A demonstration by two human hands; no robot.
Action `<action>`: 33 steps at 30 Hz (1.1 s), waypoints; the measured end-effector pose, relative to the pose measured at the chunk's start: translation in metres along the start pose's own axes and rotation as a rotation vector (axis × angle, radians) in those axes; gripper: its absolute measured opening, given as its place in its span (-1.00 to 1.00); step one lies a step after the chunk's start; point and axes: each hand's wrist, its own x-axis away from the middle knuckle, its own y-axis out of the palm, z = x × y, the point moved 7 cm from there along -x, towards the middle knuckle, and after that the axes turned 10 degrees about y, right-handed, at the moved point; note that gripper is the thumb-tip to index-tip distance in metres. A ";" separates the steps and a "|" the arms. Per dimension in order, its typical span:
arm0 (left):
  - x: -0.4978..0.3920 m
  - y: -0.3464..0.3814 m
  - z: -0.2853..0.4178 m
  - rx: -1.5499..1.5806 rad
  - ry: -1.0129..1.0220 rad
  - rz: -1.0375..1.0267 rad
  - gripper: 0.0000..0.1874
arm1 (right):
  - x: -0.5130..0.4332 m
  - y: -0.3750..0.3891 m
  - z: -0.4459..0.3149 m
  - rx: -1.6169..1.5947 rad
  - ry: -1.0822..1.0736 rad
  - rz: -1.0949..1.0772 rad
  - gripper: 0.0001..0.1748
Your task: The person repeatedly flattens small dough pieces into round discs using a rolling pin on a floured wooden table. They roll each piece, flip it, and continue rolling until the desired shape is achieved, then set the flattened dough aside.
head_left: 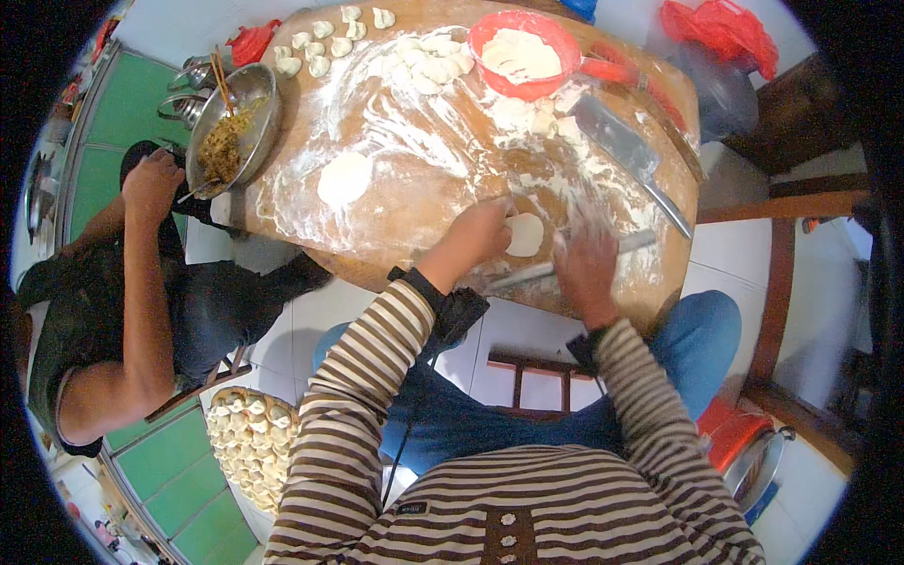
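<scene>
A small round dough wrapper (525, 234) lies on the floured wooden board (424, 240), its left edge pinched by the fingers of my left hand (477, 232). My right hand (587, 263) is blurred and rests over a thin rolling pin (638, 241), just right of the wrapper; whether its fingers grip the pin cannot be told. A larger white dough round (345, 179) lies farther left. Floured dough pieces (542, 121) sit beyond my right hand, near a cleaver (621, 141). A pile of wrappers (429, 62) lies towards the back.
A red strainer (526, 55) of flour and a red brush (635, 78) stand at the back. Folded dumplings (323, 30) lie at the back left. A co-worker's hand (152, 178) is by a metal bowl of filling (274, 106). A dumpling tray (251, 445) is lower left.
</scene>
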 end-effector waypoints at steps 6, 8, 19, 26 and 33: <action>-0.004 -0.007 0.011 -0.167 0.012 -0.007 -0.78 | -0.088 0.019 -0.027 -0.067 -0.027 0.010 -0.29; -0.005 -0.012 0.009 -0.134 0.019 0.055 -0.78 | -0.070 0.009 -0.026 -0.119 -0.076 0.052 -0.28; 0.000 -0.002 -0.002 -0.123 -0.080 -0.061 -0.73 | -0.075 0.013 -0.025 -0.004 0.013 -0.008 -0.28; 0.001 -0.011 -0.012 -0.052 -0.126 0.047 -0.73 | -0.002 0.005 -0.002 0.008 0.039 -0.062 -0.36; -0.001 -0.001 -0.003 -0.045 -0.021 -0.048 -0.82 | -0.054 0.019 -0.018 -0.081 -0.026 0.083 -0.31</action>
